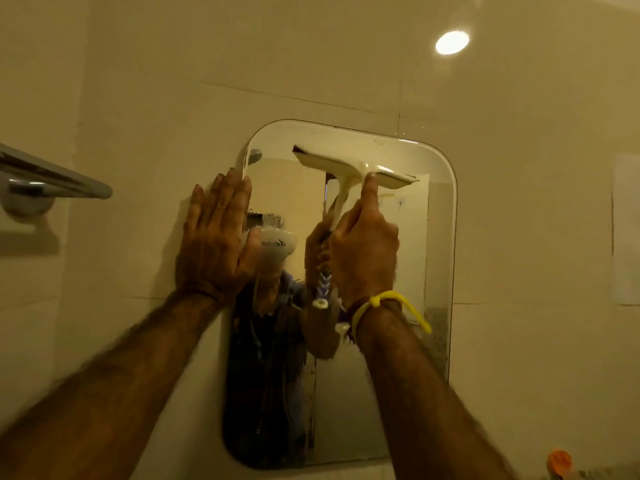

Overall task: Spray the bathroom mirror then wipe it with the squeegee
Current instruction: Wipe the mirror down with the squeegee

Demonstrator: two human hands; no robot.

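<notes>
A rounded rectangular mirror (398,358) hangs on the tiled wall ahead of me. My right hand (363,251) grips the handle of a white squeegee (349,166), index finger stretched up to the head. The blade lies tilted against the upper part of the glass, its left end higher. My left hand (214,237) rests flat with fingers spread, pressing on the mirror's left edge and the wall beside it. Droplets and streaks show on the lower right of the glass. No spray bottle is in view.
A chrome towel bar (52,178) juts out from the wall at the left, at hand height. A round ceiling light (452,42) glows at the upper right. Something orange (559,462) sits at the bottom right corner. A pale sheet (627,230) hangs on the right wall.
</notes>
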